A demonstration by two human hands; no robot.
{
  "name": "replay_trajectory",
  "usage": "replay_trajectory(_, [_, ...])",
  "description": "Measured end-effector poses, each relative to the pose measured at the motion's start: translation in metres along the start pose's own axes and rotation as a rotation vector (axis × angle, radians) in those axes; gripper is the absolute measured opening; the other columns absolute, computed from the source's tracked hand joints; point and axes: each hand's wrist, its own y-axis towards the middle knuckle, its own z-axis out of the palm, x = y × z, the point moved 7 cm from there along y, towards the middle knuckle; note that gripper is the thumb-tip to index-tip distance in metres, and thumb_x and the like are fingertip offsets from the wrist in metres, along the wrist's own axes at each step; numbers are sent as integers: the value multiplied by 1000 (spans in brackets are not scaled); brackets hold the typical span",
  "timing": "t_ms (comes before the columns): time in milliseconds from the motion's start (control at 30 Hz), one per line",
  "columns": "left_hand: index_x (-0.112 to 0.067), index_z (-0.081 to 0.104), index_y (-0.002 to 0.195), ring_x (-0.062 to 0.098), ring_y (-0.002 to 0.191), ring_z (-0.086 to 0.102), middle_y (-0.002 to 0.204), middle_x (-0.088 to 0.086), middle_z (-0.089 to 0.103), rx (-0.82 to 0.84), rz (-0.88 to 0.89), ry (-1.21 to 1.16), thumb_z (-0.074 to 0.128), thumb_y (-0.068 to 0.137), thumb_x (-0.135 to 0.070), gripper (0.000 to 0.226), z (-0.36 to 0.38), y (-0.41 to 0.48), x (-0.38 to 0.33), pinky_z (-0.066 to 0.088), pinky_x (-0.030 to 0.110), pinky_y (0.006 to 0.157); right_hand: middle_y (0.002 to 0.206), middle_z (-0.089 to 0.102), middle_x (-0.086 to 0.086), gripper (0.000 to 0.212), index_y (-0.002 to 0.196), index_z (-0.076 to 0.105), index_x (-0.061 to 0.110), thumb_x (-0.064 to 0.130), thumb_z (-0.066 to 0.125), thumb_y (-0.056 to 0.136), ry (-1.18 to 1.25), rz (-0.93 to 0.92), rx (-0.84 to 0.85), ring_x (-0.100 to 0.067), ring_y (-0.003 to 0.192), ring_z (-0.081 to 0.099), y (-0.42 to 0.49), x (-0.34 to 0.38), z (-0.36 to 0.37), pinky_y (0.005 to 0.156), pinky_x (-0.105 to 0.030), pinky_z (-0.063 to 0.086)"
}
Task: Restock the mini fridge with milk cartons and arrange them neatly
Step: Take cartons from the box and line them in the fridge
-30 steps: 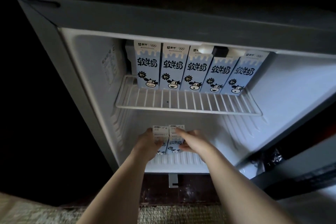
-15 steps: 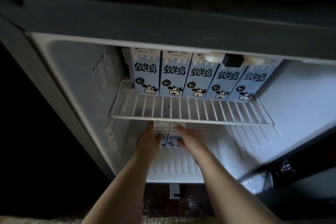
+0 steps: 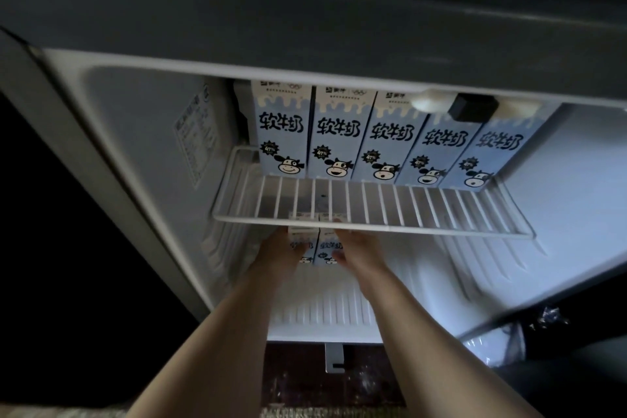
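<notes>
Mini fridge open, light dim. Five milk cartons stand upright in a row at the back of the wire shelf. Below it, two more stand touching on the fridge floor. Left hand grips the left lower carton, right hand grips the right lower carton, thumbs across the fronts.
</notes>
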Motion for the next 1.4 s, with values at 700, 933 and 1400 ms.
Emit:
replay_trajectory(700, [-12,42,136,25,124,48,137,7,50,200,85,991,37,98,-43,49,-49,-159,-57,40,38,101,63,48,-2,34,61,44,19,29,52,93,-910,-249,170,-18,64,49,-125,62,-21,65,-29,41])
replay_trajectory(933, [-12,44,135,25,124,49,138,8,49,168,213,1116,37,100,-38,45,-121,-267,-88,40,34,99,58,34,0,41,56,36,18,28,51,92,-1181,-449,235,-18,55,37,-244,122,-12,50,-27,24])
replay_trajectory(1400, [-13,48,128,26,117,52,129,8,54,46,78,1101,35,99,-41,43,-231,-455,-7,40,32,91,103,68,-2,29,100,68,23,42,47,95,-1324,-883,576,-23,84,64,-464,134,96,66,-32,46])
